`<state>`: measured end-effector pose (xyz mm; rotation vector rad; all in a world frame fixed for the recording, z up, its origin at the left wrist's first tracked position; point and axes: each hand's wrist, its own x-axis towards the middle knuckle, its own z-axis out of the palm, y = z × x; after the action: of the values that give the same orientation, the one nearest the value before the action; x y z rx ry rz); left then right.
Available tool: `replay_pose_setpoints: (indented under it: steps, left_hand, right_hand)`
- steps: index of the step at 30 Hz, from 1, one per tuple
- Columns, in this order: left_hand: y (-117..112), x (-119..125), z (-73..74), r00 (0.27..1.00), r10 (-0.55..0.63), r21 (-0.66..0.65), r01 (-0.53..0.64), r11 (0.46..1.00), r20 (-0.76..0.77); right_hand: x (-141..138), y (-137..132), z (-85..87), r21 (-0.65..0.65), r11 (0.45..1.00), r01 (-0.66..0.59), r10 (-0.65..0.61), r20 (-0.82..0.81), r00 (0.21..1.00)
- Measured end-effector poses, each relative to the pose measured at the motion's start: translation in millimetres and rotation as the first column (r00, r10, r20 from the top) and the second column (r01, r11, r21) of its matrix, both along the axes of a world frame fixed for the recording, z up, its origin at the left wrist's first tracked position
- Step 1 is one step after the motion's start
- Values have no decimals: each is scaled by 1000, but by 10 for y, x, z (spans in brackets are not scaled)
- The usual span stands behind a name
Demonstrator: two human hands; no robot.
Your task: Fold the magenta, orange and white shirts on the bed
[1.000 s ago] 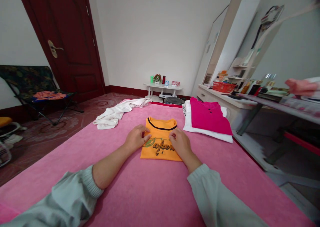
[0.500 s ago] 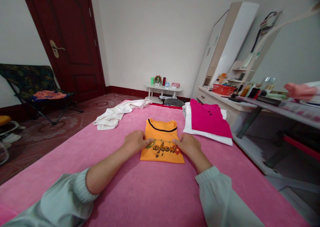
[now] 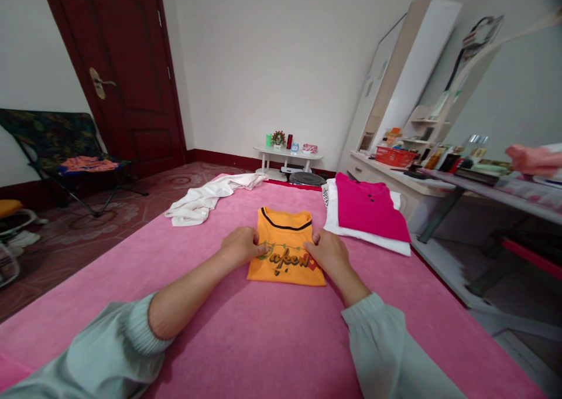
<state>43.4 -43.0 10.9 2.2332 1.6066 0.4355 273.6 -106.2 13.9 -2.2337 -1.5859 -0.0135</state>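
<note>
A folded orange T-shirt (image 3: 285,235) with a black neckline band and printed lettering lies flat on the pink bed cover (image 3: 263,334). My left hand (image 3: 240,246) grips its left edge, thumb on top and the other fingers tucked at the side. On the opposite edge, my right hand (image 3: 329,251) holds the shirt the same way, thumb over the print. The undersides of both grips are hidden. To the right sits a stack of folded clothes, a magenta top (image 3: 371,208) over a white garment (image 3: 395,245).
A crumpled white garment (image 3: 197,203) lies at the bed's far left. Beyond the bed stands a low white table (image 3: 287,153) with small items. At right is a dresser (image 3: 377,170) with a red basket (image 3: 395,156). A folding chair (image 3: 48,135) stands left.
Both hands keep hold of the orange T-shirt's side edges; the fingers have curled in slightly. The camera view has shifted a little. The other clothes have not moved.
</note>
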Motion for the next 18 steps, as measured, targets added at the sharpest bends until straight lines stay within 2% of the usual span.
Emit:
replay_pose_setpoints:
  steps: [3,5,8,11,14,18]
  left_hand:
    - [66,21,-107,984,-38,-7,39,999,172]
    - [85,52,-144,941,-67,-19,78,997,333]
    - [8,123,-90,817,-135,-7,168,986,560]
    - [-182,198,41,647,-274,60,333,941,712]
    - [-370,250,113,509,-335,54,489,871,793]
    - [-459,302,47,448,-360,59,558,828,818]
  right_hand:
    - [15,32,-57,74,997,-35,40,-69,997]
    - [16,56,-98,133,989,-58,75,-127,989]
    - [-23,77,-117,227,964,-137,184,-203,962]
    - [-125,55,-54,282,931,-232,307,-261,915]
    - [-252,-6,43,256,925,-280,346,-267,899]
    - [-348,-61,59,148,944,-295,319,-183,930]
